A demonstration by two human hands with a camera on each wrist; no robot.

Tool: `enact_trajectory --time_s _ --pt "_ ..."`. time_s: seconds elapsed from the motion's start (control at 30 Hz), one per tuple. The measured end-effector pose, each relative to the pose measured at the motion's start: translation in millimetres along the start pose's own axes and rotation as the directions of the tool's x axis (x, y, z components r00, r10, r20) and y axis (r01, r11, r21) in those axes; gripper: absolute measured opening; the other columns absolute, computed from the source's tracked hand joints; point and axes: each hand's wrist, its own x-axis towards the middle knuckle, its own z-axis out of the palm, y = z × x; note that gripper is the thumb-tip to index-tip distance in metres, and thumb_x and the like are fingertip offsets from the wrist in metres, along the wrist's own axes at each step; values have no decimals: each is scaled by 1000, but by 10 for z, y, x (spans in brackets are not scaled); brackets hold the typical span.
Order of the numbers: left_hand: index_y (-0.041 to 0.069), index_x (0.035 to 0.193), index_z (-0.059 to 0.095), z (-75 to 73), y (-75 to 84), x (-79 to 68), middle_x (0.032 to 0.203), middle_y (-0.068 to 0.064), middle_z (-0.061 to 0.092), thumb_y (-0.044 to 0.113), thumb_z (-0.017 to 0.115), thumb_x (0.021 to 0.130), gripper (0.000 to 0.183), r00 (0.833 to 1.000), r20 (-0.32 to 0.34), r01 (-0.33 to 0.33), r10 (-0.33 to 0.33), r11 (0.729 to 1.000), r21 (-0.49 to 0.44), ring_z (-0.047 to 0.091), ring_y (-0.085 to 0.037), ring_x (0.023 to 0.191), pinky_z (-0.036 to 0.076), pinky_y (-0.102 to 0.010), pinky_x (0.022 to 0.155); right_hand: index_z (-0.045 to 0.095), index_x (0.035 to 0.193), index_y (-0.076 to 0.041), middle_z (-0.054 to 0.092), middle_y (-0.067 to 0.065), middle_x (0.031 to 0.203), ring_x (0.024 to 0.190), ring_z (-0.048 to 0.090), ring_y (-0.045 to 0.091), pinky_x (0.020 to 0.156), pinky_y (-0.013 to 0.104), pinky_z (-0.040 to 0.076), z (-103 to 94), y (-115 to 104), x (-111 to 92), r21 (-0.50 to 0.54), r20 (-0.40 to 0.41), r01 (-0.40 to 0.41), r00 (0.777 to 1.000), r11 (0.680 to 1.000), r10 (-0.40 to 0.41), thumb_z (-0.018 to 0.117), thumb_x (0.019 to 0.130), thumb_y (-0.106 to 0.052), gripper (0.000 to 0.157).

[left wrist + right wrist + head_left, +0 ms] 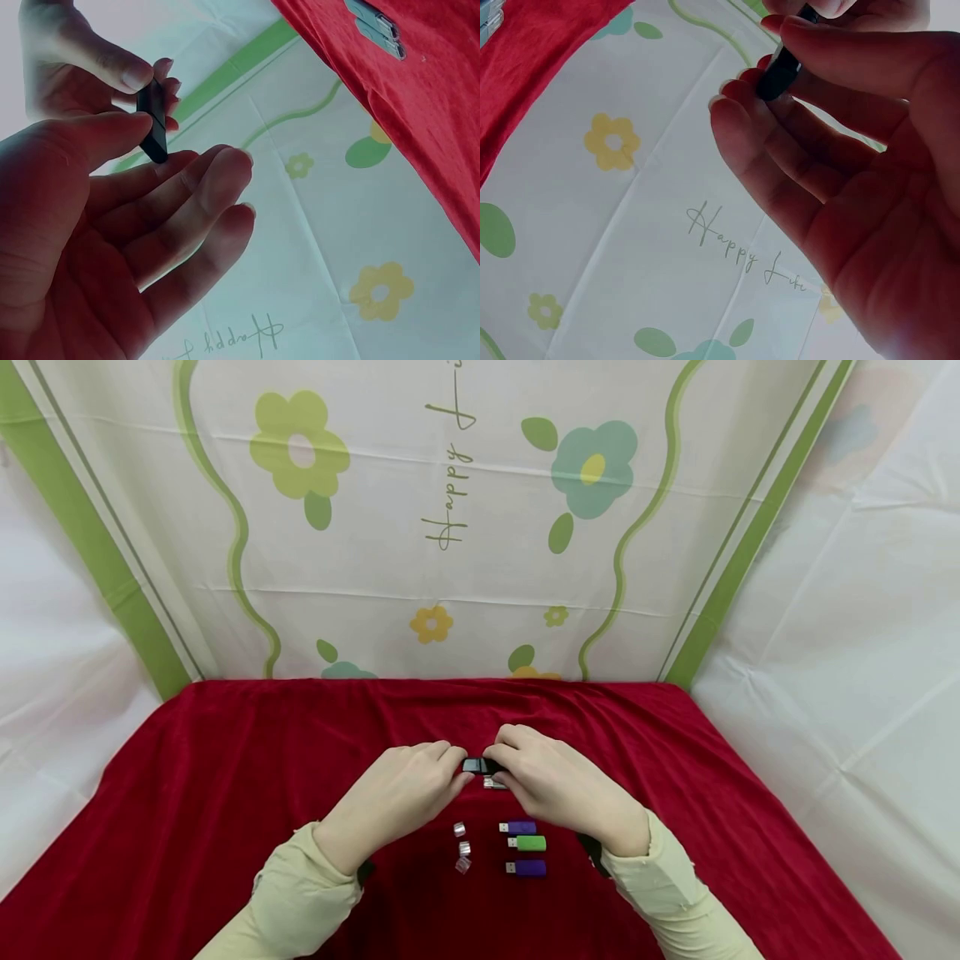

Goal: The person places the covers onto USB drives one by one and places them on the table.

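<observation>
Both hands hold a black USB stick (480, 766) between them, raised over the red cloth in the head view. My left hand (405, 789) pinches its left end between thumb and forefinger; the other fingers of this hand (172, 232) are loosely bent in the left wrist view. From the other side my right hand (555, 781) pinches the right end, its thumb lying along the black stick (781, 71) in the right wrist view. Below the held stick, a silver USB plug (493, 783) shows, its remainder hidden by the right hand.
A purple USB stick (519, 827), a green one (531, 843) and another purple stick (529, 868) lie in a column on the red cloth (225, 827). Left of them sit small clear caps (460, 830). A flower-printed curtain (375, 552) rises behind the table.
</observation>
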Motion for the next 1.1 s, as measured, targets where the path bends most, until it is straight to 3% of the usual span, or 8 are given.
enact_trajectory --time_s 0.47,1.1 --pt "8 75 54 -25 14 11 64 1 47 20 75 88 27 1000 -1 -14 14 999 39 43 -11 52 36 -20 44 67 93 -6 51 1 88 74 47 11 60 18 44 20 12 7 -32 -59 32 998 999 -34 76 83 -1 13" --pt "7 76 52 -20 40 24 63 0 45 21 75 89 30 999 30 -33 31 997 68 42 -11 51 38 -20 45 62 85 -6 48 1 84 70 43 12 56 16 38 31 -26 15 -97 -29 11 999 995 -14 70 82 7 16"
